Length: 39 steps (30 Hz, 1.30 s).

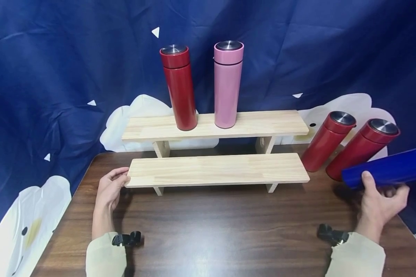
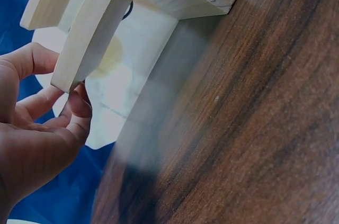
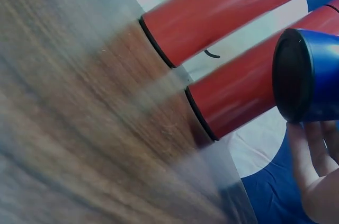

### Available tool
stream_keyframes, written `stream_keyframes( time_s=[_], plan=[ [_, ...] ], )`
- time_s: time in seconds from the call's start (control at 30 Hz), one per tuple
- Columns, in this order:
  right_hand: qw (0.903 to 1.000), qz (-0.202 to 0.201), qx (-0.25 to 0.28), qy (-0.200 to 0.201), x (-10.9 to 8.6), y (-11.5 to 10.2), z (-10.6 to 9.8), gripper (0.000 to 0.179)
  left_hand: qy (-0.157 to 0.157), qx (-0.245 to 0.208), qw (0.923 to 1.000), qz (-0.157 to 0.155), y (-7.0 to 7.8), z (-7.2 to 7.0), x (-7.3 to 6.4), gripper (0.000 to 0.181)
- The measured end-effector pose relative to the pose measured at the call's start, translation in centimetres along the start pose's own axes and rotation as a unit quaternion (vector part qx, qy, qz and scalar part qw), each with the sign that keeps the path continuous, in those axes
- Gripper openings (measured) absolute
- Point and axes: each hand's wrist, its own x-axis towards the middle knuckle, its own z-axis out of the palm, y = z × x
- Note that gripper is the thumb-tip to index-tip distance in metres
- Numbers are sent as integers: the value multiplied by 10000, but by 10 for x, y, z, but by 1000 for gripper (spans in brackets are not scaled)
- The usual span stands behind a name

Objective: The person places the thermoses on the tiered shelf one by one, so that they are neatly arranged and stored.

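Head cam: left hand (image 1: 110, 190) is pinching the left end of the lower shelf (image 1: 217, 170), right hand (image 1: 381, 204) has a grip on a blue bottle (image 1: 391, 167), tipped way over near two red bottles (image 1: 353, 154). Red bottle (image 1: 180, 92) and pink bottle (image 1: 227, 92) stand on the upper shelf (image 1: 267, 122). Left wrist: thumb and fingers clamped round that shelf end. Right wrist: blue one's black base hangs clear of the table (image 3: 106, 102).

We find the head view bright, with pale glare pooling on the brown table (image 1: 201, 231) near the bottom and soft shadows on the blue curtain (image 1: 55, 50). The white cloud (image 1: 7, 246) at lower left washes out (nearly blank in its corner). We see the blue bottle (image 1: 384, 169) slightly blurred. Both wrist views look dimmer, the right one's wood grain soft.
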Motion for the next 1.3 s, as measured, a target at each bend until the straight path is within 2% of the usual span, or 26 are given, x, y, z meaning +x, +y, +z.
stream_keyframes(
  time_s=[0.2, 0.4, 0.57, 0.73, 1.07, 1.3],
  plan=[
    [9996, -209, 185, -61, -6, 2, 3, 64, 14, -126, 9999, 34, 0, 3, 3, 40],
    [9983, -365, 390, -237, -13, 7, 9, 60, -12, -26, 10000, 65, 0, 1, 2, 43],
    [9975, -360, 496, -354, -24, 9, 18, 59, -9, 17, 10000, 50, -1, 0, 0, 44],
    [9961, -557, 508, -469, -34, 12, 26, 57, 8, -31, 10000, 61, -2, 0, 0, 42],
    [9892, -783, 1018, -711, -47, 17, 43, 65, 14, -2, 10000, 24, -1, -1, 0, 42],
    [9915, -681, 772, -796, -51, 17, 52, 62, -8, -9, 10000, 50, -1, -1, 0, 42]
  ],
)
